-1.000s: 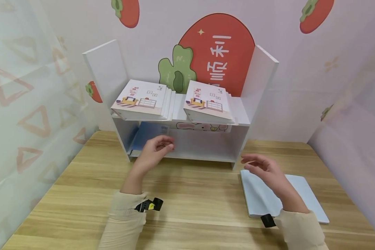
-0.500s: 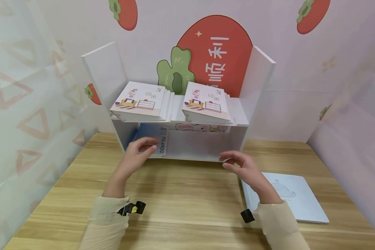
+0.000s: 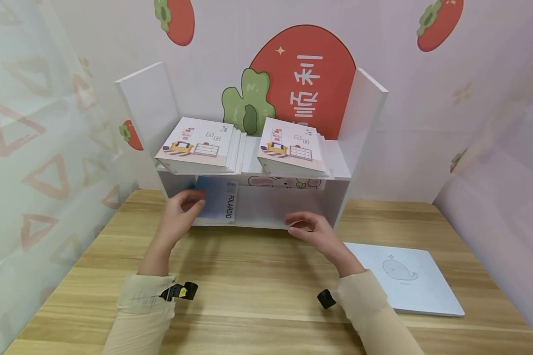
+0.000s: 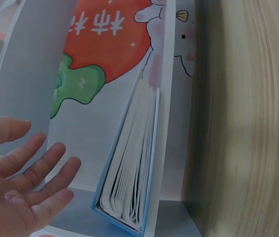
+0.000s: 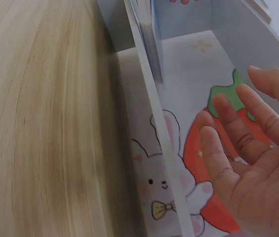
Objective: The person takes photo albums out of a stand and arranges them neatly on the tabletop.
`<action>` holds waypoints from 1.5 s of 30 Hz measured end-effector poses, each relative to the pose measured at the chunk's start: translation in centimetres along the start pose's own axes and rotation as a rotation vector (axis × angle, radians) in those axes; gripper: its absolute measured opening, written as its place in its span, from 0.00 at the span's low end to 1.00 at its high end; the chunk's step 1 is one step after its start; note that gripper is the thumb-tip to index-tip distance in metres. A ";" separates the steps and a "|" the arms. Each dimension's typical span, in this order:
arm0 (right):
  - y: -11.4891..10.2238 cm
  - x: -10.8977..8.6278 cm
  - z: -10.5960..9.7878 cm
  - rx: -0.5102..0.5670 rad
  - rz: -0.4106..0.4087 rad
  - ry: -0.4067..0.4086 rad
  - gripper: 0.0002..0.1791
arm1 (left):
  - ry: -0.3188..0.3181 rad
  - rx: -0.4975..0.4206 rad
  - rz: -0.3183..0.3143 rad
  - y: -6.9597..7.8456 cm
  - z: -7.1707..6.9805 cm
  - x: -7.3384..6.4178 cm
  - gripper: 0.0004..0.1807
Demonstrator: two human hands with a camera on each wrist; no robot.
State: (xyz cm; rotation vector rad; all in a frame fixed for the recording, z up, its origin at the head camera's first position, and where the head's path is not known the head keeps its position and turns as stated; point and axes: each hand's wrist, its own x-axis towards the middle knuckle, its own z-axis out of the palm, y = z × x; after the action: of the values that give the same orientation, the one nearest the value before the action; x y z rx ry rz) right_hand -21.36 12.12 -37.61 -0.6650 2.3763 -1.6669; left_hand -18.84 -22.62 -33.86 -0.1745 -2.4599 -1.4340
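In the head view my left hand [image 3: 177,219] hovers at the left front of the lower shelf, fingers loosely curved and holding nothing. Just beside it is a blue photo album [image 3: 217,199] marked POLAROID, lying on the lower shelf and partly covered by the fingers. The left wrist view shows that album [image 4: 129,173] from its page edges, apart from my hand [image 4: 28,177]. My right hand [image 3: 315,234] is in the air before the shelf's right half, fingers relaxed, with nothing in it; the right wrist view shows its spread fingers [image 5: 218,158].
The white two-tier shelf [image 3: 368,113] has tall side panels. On its upper board lie a left stack of illustrated albums [image 3: 200,140] and a right stack [image 3: 290,145]. A pale blue whale album [image 3: 408,281] lies on the wooden table [image 3: 248,296] at right.
Both hands have moved left. My right hand has come away from over the whale album, and my left hand has uncovered the POLAROID lettering on the blue photo album.
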 end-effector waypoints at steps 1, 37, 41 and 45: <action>0.0 0.2 0.2 0.007 0.004 0.002 0.20 | 0.008 0.002 -0.011 0.0 -0.1 0.0 0.18; -1.7 5.9 8.0 0.161 -0.079 0.022 0.24 | 0.069 -0.034 -0.204 -2.1 -0.3 0.6 0.27; -1.8 6.6 8.6 0.170 -0.087 0.007 0.24 | 0.055 -0.026 -0.217 -2.2 -0.3 0.6 0.28; -2.0 7.2 9.4 0.171 -0.085 -0.013 0.24 | 0.043 -0.020 -0.229 -2.4 -0.2 0.6 0.28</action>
State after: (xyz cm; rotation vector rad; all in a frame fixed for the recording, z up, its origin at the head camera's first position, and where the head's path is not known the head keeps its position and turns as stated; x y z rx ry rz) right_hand -23.69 0.37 -38.29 -0.7529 2.1930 -1.8675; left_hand -19.99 -24.02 -35.61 0.1371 -2.4958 -1.5346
